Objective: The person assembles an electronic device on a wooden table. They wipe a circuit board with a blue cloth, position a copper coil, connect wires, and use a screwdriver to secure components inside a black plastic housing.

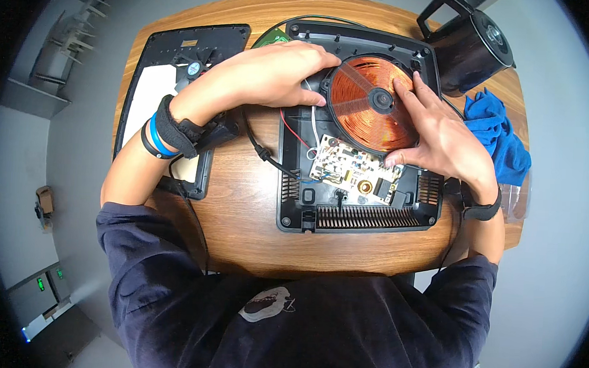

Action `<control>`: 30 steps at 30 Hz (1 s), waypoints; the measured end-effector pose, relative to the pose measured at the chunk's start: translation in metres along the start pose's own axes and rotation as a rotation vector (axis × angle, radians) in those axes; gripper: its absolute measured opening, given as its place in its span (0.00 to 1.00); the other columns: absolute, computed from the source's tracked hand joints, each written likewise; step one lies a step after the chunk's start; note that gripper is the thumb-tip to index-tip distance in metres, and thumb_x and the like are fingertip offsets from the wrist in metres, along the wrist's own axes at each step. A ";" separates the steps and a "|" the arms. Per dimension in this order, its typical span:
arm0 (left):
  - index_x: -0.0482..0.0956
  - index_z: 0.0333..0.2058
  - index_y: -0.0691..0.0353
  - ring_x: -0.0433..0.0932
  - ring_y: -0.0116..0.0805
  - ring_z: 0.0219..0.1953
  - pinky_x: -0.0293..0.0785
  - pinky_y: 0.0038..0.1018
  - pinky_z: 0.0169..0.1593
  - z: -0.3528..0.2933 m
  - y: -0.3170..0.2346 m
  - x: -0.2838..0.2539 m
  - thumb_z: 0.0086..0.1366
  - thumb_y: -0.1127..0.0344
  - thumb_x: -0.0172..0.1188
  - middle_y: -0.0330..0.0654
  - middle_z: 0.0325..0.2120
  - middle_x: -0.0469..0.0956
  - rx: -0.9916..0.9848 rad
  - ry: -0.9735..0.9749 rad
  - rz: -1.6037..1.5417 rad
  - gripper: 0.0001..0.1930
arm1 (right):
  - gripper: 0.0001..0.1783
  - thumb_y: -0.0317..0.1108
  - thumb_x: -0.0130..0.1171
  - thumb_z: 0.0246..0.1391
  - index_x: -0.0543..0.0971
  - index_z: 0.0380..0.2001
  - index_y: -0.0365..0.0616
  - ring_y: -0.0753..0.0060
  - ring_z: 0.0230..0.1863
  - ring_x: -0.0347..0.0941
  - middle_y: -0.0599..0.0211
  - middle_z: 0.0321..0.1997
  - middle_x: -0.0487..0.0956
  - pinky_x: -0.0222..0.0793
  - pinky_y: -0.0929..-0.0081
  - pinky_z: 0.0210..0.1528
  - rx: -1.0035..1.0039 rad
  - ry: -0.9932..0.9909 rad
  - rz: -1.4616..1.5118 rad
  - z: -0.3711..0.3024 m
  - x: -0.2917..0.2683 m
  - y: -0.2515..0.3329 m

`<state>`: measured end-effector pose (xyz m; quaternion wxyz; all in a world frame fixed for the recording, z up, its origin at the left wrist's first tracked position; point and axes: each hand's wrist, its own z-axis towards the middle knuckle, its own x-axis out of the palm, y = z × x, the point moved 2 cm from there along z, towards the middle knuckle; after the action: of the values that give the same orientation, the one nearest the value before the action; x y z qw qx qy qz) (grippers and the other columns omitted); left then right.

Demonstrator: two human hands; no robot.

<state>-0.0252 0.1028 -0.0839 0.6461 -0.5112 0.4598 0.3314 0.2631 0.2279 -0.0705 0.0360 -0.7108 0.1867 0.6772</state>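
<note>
A round induction coil (pixel 354 120) of copper wire, with a dark hub and black rim, sits in the upper part of a black plastic housing (pixel 286 207). My left hand (pixel 283 73) grips its left rim, thumb and fingertips against the edge. From the right, my right hand (pixel 440 138) holds the coil with its fingers bent over the windings and the thumb at the lower rim. Below the coil lies a pale circuit board (pixel 352 170) with several components. Red and white wires (pixel 314 122) run upward from the board's left side, partly hidden under my left hand.
On the left lies a black panel (pixel 215 43) with a white sheet and a small fan-like part, partly behind my left forearm. A black kettle (pixel 471 53) stands at the back right, a blue cloth (pixel 497 138) beside it. A black cable (pixel 263 152) crosses the wooden table (pixel 231 241).
</note>
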 end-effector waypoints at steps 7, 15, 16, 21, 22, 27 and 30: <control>0.82 0.64 0.73 0.83 0.57 0.64 0.79 0.44 0.69 0.005 -0.009 -0.005 0.64 0.58 0.81 0.57 0.59 0.85 -0.003 0.043 0.027 0.35 | 0.80 0.63 0.90 0.38 0.57 0.83 0.28 0.10 0.83 0.55 0.01 0.77 0.58 0.65 0.42 0.83 0.004 -0.026 -0.026 0.008 0.010 0.013; 0.82 0.64 0.74 0.82 0.61 0.67 0.77 0.43 0.72 -0.014 -0.028 0.000 0.65 0.59 0.80 0.61 0.68 0.80 0.019 0.044 0.035 0.34 | 0.83 0.46 0.94 0.33 0.52 0.88 0.40 0.17 0.87 0.50 0.13 0.87 0.45 0.64 0.46 0.84 0.033 0.035 0.019 0.000 0.010 0.018; 0.82 0.64 0.74 0.81 0.60 0.67 0.77 0.44 0.72 -0.015 -0.028 0.000 0.65 0.59 0.80 0.61 0.68 0.79 0.016 0.046 0.043 0.34 | 0.83 0.47 0.94 0.34 0.52 0.87 0.37 0.15 0.86 0.51 0.13 0.86 0.46 0.65 0.44 0.83 0.041 0.040 -0.025 -0.001 0.012 0.021; 0.83 0.65 0.71 0.79 0.58 0.70 0.75 0.44 0.74 -0.008 -0.029 -0.008 0.68 0.57 0.78 0.60 0.69 0.78 -0.029 0.137 0.026 0.32 | 0.83 0.46 0.93 0.35 0.50 0.87 0.37 0.14 0.84 0.55 0.19 0.88 0.46 0.70 0.39 0.80 0.066 -0.018 -0.111 0.003 0.024 0.032; 0.83 0.65 0.71 0.79 0.58 0.70 0.75 0.43 0.74 -0.009 -0.028 -0.006 0.68 0.57 0.77 0.59 0.69 0.79 -0.026 0.114 0.026 0.32 | 0.82 0.45 0.93 0.35 0.51 0.87 0.40 0.15 0.84 0.56 0.20 0.88 0.47 0.70 0.39 0.80 0.054 -0.029 -0.062 0.002 0.022 0.032; 0.83 0.66 0.69 0.80 0.55 0.70 0.75 0.42 0.75 -0.016 -0.013 -0.004 0.73 0.57 0.73 0.55 0.71 0.79 -0.019 0.059 -0.010 0.29 | 0.75 0.38 0.90 0.34 0.60 0.87 0.57 0.24 0.81 0.65 0.30 0.85 0.56 0.71 0.43 0.80 -0.010 -0.049 0.262 0.003 0.006 0.016; 0.81 0.68 0.68 0.80 0.54 0.70 0.75 0.42 0.75 -0.020 -0.008 -0.006 0.76 0.57 0.71 0.54 0.70 0.79 -0.004 0.034 -0.054 0.29 | 0.71 0.39 0.90 0.34 0.65 0.85 0.54 0.37 0.80 0.70 0.40 0.85 0.61 0.69 0.51 0.82 0.005 -0.034 0.449 0.004 -0.004 0.000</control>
<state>-0.0255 0.0819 -0.0765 0.6459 -0.5304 0.4558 0.3060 0.2596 0.2299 -0.0671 -0.1108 -0.6399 0.3410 0.6797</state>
